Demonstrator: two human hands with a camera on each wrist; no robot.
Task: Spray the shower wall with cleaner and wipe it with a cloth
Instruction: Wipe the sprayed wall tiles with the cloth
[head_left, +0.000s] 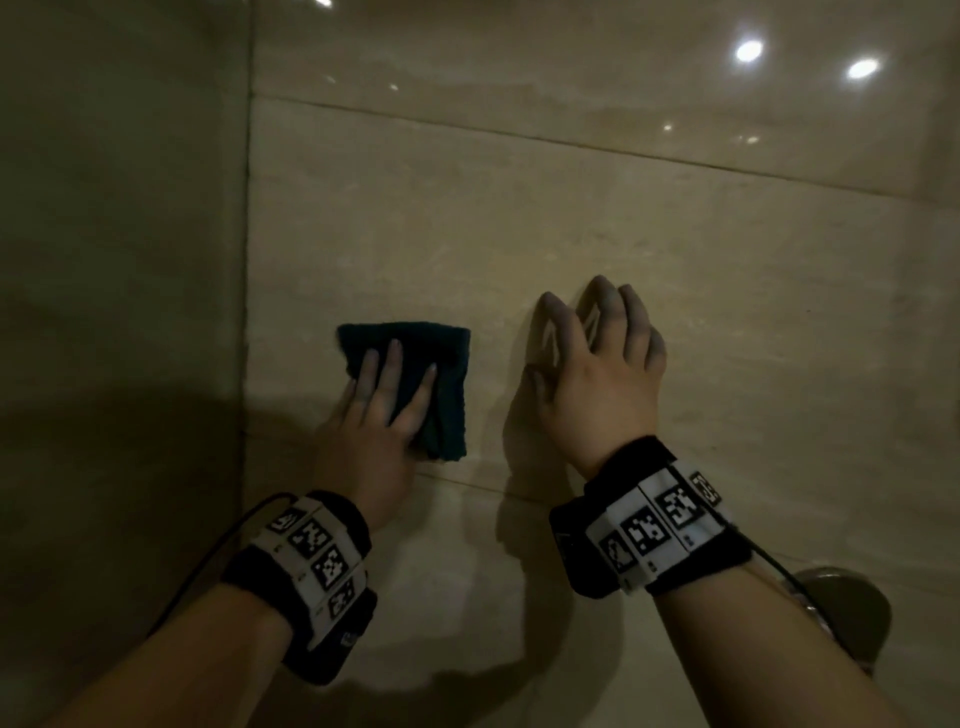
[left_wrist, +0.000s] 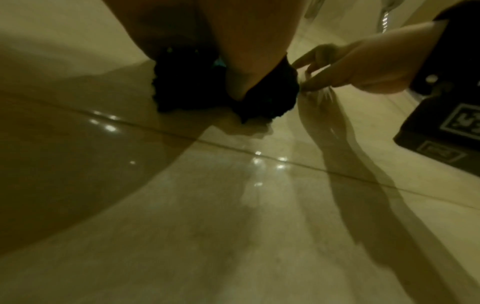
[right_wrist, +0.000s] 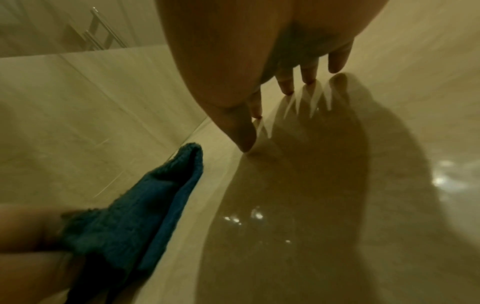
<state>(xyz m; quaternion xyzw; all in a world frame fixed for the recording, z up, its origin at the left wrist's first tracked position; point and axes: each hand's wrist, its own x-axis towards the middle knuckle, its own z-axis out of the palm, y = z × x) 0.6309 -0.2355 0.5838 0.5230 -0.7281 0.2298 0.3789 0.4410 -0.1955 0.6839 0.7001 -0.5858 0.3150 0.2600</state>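
A folded dark teal cloth (head_left: 447, 364) lies flat against the beige tiled shower wall (head_left: 623, 208), close to the corner. My left hand (head_left: 389, 384) presses it there with straight, spread fingers. The left wrist view shows the cloth (left_wrist: 267, 102) bunched under my palm (left_wrist: 233, 51). My right hand (head_left: 571, 338) is beside the cloth, to its right and apart from it. Its spread fingertips touch the bare tile and it holds nothing. In the right wrist view the cloth (right_wrist: 135, 216) sits at lower left. No spray bottle is in view.
A second tiled wall (head_left: 119, 208) meets this one in a corner left of the cloth. A round metal fitting (head_left: 841, 608) sticks out at lower right, under my right forearm. A metal rail (right_wrist: 98, 30) shows on the far side. Grout lines cross the glossy tiles.
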